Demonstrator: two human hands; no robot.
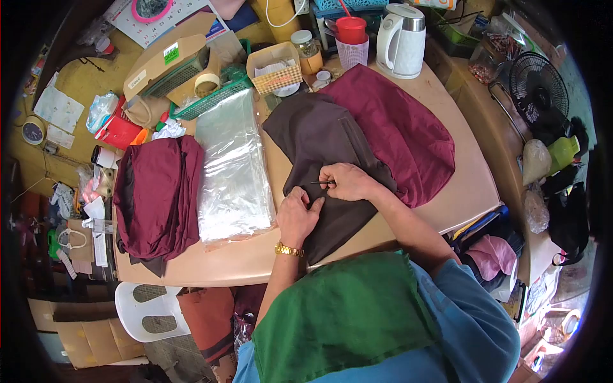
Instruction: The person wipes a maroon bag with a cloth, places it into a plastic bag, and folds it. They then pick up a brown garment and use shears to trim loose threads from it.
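Note:
A dark brown cloth (319, 127) lies on the table under both hands. My right hand (348, 182) is closed on a small, thin dark tool, its tip pointing left just above the cloth. Beside it, my left hand (299, 216) presses on the cloth's left part, fingers together near the tool's tip; whether they pinch a fold is too small to tell. A gold watch (289, 249) is on the left wrist. Partly under the brown cloth, a maroon cloth (402, 134) spreads to the right.
Stacked clear plastic sheets (233, 166) and a folded maroon garment (159, 195) lie on the table's left. Behind are a green basket (214, 99), a checkered box (274, 67), a red cup (351, 30) and a white kettle (402, 41). A white stool (153, 313) stands below.

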